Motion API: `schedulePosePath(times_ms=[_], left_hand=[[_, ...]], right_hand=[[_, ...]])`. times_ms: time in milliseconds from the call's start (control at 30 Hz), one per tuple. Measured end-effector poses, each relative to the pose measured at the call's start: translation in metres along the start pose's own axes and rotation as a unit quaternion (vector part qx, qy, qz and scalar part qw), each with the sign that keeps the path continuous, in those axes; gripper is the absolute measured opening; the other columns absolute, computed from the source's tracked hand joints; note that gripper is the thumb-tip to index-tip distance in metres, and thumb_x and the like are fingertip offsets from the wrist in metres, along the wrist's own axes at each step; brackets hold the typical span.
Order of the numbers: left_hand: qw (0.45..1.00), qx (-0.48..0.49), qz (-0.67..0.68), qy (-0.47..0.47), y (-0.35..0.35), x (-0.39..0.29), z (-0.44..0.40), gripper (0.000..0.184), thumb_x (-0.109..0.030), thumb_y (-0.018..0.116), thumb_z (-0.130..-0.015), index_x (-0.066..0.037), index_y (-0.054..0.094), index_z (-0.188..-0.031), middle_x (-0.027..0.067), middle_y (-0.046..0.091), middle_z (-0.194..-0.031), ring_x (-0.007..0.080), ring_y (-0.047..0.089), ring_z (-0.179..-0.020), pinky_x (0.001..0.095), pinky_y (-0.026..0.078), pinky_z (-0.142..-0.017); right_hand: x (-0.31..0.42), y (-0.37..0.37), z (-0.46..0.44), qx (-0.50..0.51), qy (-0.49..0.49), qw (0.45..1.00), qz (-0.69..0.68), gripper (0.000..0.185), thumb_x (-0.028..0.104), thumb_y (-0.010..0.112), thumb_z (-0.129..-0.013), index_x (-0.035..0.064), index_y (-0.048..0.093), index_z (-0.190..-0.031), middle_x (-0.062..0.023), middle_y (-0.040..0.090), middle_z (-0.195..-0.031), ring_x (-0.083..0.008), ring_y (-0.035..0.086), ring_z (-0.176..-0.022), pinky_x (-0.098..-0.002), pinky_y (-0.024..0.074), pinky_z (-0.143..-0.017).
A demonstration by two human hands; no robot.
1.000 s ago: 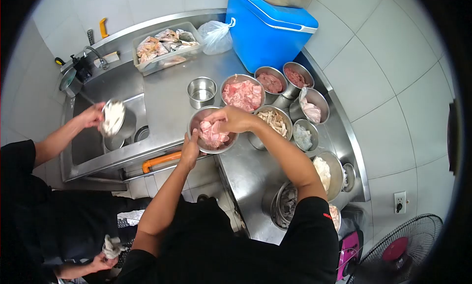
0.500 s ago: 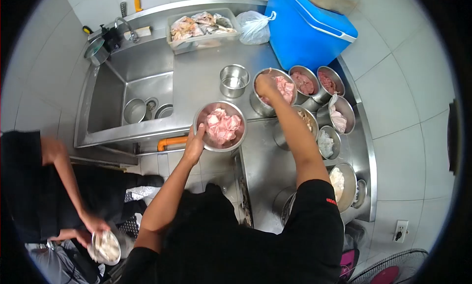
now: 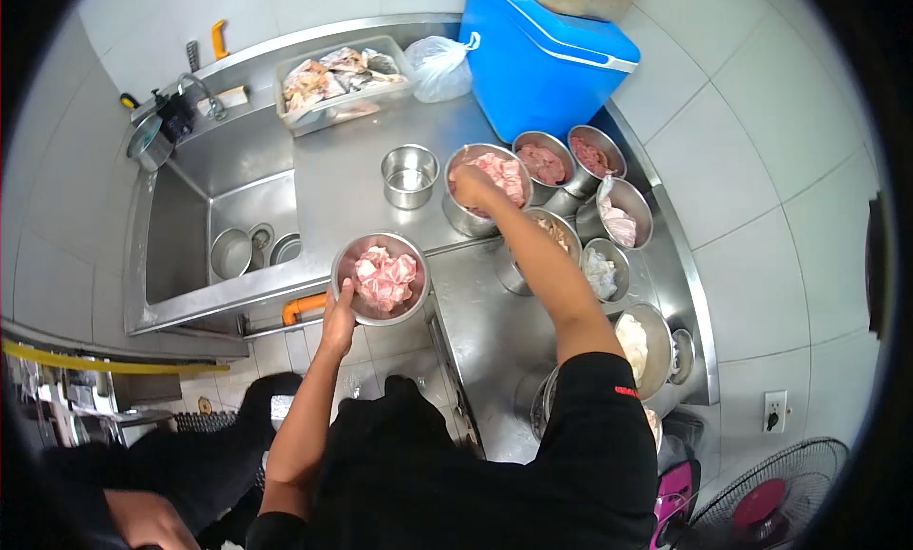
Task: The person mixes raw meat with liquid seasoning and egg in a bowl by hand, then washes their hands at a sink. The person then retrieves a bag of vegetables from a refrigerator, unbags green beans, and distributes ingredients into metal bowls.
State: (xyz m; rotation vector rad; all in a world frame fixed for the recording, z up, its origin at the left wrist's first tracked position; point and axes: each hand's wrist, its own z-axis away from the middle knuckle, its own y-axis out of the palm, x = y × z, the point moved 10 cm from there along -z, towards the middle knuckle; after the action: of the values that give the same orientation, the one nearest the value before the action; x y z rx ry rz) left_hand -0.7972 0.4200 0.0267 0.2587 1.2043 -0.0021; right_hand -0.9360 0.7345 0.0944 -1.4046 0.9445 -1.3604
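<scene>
My left hand (image 3: 338, 320) grips the rim of a round steel bowl (image 3: 417, 305) from its lower left side. Pink raw meat chunks (image 3: 384, 278) lie in this bowl. Inside a deep steel pot (image 3: 468, 219), my right hand (image 3: 473, 185) is curled down at the left side of more raw meat pieces (image 3: 504, 174). Its fingertips are hidden, so I cannot see what they grip. A small steel pot (image 3: 410, 177) with a shiny bottom stands on the counter to the left of that pot.
Several steel pots of meat, such as one with minced meat (image 3: 592, 155), line the right counter. Behind stand a blue cooler (image 3: 542, 69), a tied plastic bag (image 3: 440, 69) and a tub of fish pieces (image 3: 338, 79). A sink (image 3: 249, 160) is left; a co-worker's arm (image 3: 147, 517) shows lower left.
The view has shifted, so the counter sits further left and slightly lower. My right hand is still in the meat pot and my left still holds the bowl. The co-worker has moved mostly out of view.
</scene>
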Motion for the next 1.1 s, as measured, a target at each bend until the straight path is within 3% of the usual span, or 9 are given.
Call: schedulePosePath(times_ms=[200, 300, 400, 500, 600, 700, 867, 933, 1100], left_hand=[[1.0, -0.001, 0.012, -0.024, 0.001, -0.002, 0.004, 0.056, -0.037, 0.046, -0.096, 0.001, 0.035, -0.136, 0.0156, 0.046, -0.132, 0.0248, 0.045, -0.12, 0.036, 0.034, -0.102], [1.0, -0.004, -0.007, -0.024, -0.001, -0.005, 0.006, 0.057, -0.038, 0.046, -0.096, 0.001, 0.035, -0.136, 0.0158, 0.046, -0.131, 0.0248, 0.044, -0.12, 0.0353, 0.034, -0.102], [1.0, -0.008, -0.023, -0.016, -0.008, 0.002, 0.0, 0.058, -0.039, 0.048, -0.095, -0.001, 0.035, -0.136, 0.0153, 0.046, -0.131, 0.0252, 0.046, -0.119, 0.0368, 0.038, -0.1], [0.999, -0.013, -0.034, -0.018, -0.011, 0.008, -0.005, 0.058, -0.04, 0.05, -0.094, -0.003, 0.036, -0.136, 0.0141, 0.047, -0.131, 0.0255, 0.048, -0.117, 0.0382, 0.042, -0.096], [0.999, 0.002, -0.009, -0.031, -0.003, 0.007, -0.007, 0.057, -0.04, 0.05, -0.094, -0.003, 0.037, -0.136, 0.0142, 0.047, -0.131, 0.0256, 0.049, -0.117, 0.0381, 0.042, -0.095], [1.0, -0.007, 0.001, -0.03, 0.001, 0.0, -0.003, 0.057, -0.04, 0.049, -0.095, 0.0, 0.039, -0.134, 0.015, 0.049, -0.129, 0.0229, 0.048, -0.116, 0.0336, 0.036, -0.099], [0.998, -0.016, -0.057, -0.003, 0.002, -0.018, 0.003, 0.056, -0.04, 0.049, -0.095, 0.0, 0.04, -0.133, 0.0151, 0.05, -0.127, 0.0221, 0.048, -0.115, 0.0331, 0.036, -0.099], [0.999, -0.012, -0.042, -0.003, -0.004, -0.008, -0.004, 0.057, -0.041, 0.049, -0.095, 0.0, 0.04, -0.133, 0.015, 0.05, -0.127, 0.0222, 0.048, -0.115, 0.0332, 0.036, -0.099], [1.0, -0.011, -0.026, -0.008, -0.003, -0.006, -0.006, 0.058, -0.042, 0.049, -0.095, 0.0, 0.038, -0.134, 0.0144, 0.05, -0.128, 0.0225, 0.047, -0.117, 0.0336, 0.036, -0.1]], right_hand=[[-0.014, -0.013, 0.008, -0.084, 0.027, 0.995, -0.051, 0.017, 0.013, 0.064, -0.068, 0.0013, 0.067, -0.081, -0.0252, 0.063, -0.077, -0.0384, 0.064, -0.075, -0.0439, 0.0494, -0.066], [-0.025, -0.044, 0.033, -0.108, 0.021, 0.966, -0.234, 0.023, 0.016, 0.067, -0.07, 0.0025, 0.068, -0.089, -0.0222, 0.064, -0.073, -0.0355, 0.064, -0.071, -0.0411, 0.0498, -0.064], [-0.065, -0.059, 0.049, -0.084, 0.156, 0.937, -0.301, 0.021, 0.019, 0.068, -0.069, 0.0047, 0.069, -0.085, -0.0144, 0.068, -0.084, -0.0248, 0.066, -0.081, -0.0364, 0.0516, -0.07], [-0.059, -0.086, 0.052, -0.039, 0.112, 0.96, -0.254, 0.017, 0.014, 0.063, -0.073, 0.0086, 0.07, -0.087, -0.0138, 0.067, -0.09, -0.0259, 0.066, -0.088, -0.0381, 0.0515, -0.074], [-0.067, -0.102, 0.047, -0.085, 0.118, 0.981, 0.128, 0.019, 0.009, 0.057, -0.078, 0.0007, 0.068, -0.091, -0.0173, 0.066, -0.093, -0.0346, 0.064, -0.093, -0.0429, 0.0516, -0.076], [-0.064, -0.081, 0.032, -0.066, 0.105, 0.964, 0.234, 0.019, 0.013, 0.056, -0.081, -0.0015, 0.067, -0.087, -0.0192, 0.064, -0.099, -0.0386, 0.063, -0.09, -0.0451, 0.0514, -0.076], [-0.11, -0.043, 0.021, -0.178, 0.115, 0.956, 0.203, 0.021, 0.017, 0.054, -0.084, 0.0015, 0.068, -0.082, -0.0194, 0.059, -0.107, -0.0381, 0.064, -0.084, -0.0444, 0.0507, -0.074], [-0.068, -0.063, 0.037, -0.15, 0.041, 0.954, 0.256, 0.015, 0.012, 0.057, -0.079, 0.003, 0.068, -0.084, -0.0168, 0.059, -0.095, -0.0338, 0.063, -0.081, -0.0443, 0.052, -0.073], [-0.071, -0.093, 0.046, -0.104, 0.105, 0.982, 0.115, 0.018, 0.022, 0.057, -0.078, 0.0063, 0.062, -0.071, -0.0179, 0.067, -0.085, -0.0353, 0.064, -0.085, -0.0445, 0.0488, -0.073]])
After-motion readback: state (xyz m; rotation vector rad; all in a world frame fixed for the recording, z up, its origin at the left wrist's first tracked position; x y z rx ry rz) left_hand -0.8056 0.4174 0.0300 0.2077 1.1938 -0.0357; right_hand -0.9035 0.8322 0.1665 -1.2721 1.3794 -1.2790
